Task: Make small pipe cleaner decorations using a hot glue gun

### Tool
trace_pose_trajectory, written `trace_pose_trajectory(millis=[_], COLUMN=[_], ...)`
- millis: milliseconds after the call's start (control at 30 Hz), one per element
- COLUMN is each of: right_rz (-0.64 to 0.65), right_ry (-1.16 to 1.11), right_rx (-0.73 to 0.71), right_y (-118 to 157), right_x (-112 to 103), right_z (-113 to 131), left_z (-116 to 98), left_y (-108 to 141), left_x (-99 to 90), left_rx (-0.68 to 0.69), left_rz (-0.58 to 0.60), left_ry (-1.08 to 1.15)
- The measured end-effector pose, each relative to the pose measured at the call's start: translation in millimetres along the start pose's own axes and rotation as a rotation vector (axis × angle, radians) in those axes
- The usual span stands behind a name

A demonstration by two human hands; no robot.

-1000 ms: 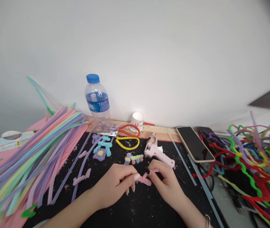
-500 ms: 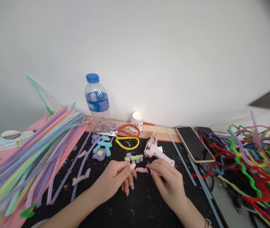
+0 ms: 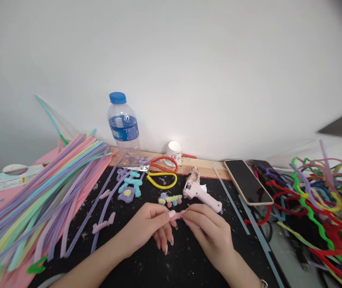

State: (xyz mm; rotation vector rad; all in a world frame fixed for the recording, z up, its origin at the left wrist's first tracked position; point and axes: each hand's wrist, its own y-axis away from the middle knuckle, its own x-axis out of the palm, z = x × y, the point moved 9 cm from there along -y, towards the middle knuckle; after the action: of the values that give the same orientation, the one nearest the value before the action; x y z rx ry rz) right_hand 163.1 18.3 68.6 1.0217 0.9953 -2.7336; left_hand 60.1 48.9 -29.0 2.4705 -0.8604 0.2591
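Observation:
A short pink pipe cleaner (image 3: 177, 215) stretches between my two hands above the black mat. My left hand (image 3: 151, 226) pinches its left end between thumb and index finger, the other fingers curled below. At the right end, the fingertips of my right hand (image 3: 208, 228) are closed on it, hiding part of it. Just beyond my hands lies a small multicoloured pipe-cleaner caterpillar (image 3: 171, 199). A pale pink hot glue gun (image 3: 201, 194) rests behind my right hand. Further left sit a purple pipe-cleaner flower (image 3: 126, 194) and a turquoise twisted piece (image 3: 133, 180).
Scissors (image 3: 160, 173) with red and yellow handles lie near a white paper cup (image 3: 174, 152) and a plastic bottle (image 3: 123, 128). Straight pastel pipe cleaners (image 3: 51, 192) cover the left side. A phone (image 3: 248, 182), glue sticks (image 3: 231, 200) and tangled bright pipe cleaners (image 3: 318, 212) occupy the right.
My right hand has moved slightly left, closer to my left hand. The pink pipe cleaner now spans a shorter visible gap, with my left thumb and index finger on its end.

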Motion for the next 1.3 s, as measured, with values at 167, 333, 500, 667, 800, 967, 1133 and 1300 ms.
trace_pose_trajectory(millis=[167, 333, 500, 667, 800, 967, 1133, 1300], right_rz=[0.023, 0.031, 0.04, 0.079, 0.073, -0.037, 0.103, 0.128], right_ry=[0.015, 0.037, 0.04, 0.072, 0.173, 0.516, 0.609, 0.523], right_rx=[0.007, -0.017, -0.005, 0.049, 0.146, 0.387, 0.565, 0.54], right_y=[0.0, 1.9, 4.3, 3.9, 1.8, 7.0, 19.0, 17.1], right_x=[1.5, 2.3, 5.9, 5.6, -2.4, -22.4, -18.3, -14.2], right_z=[-0.6, 0.5, -4.1, -11.9, -30.7, -74.8, -105.3, -104.7], left_z=[0.3, -3.0, -12.4, -26.0, -32.5, -36.9, -33.6, -31.8], left_y=[-0.2, -1.0, 0.3, 5.1, 7.6, 9.5, 8.3, 5.3], left_x=[-4.4, -6.0, -4.5, -11.1, -18.0, -18.2, -20.5, -26.2], left_rx=[0.007, 0.031, 0.125, 0.251, 0.28, 0.288, 0.248, 0.215], left_rz=[-0.025, -0.054, -0.064, -0.146, -0.205, -0.21, -0.234, -0.281], left_ry=[0.013, -0.008, -0.098, -0.217, -0.215, -0.223, -0.275, -0.281])
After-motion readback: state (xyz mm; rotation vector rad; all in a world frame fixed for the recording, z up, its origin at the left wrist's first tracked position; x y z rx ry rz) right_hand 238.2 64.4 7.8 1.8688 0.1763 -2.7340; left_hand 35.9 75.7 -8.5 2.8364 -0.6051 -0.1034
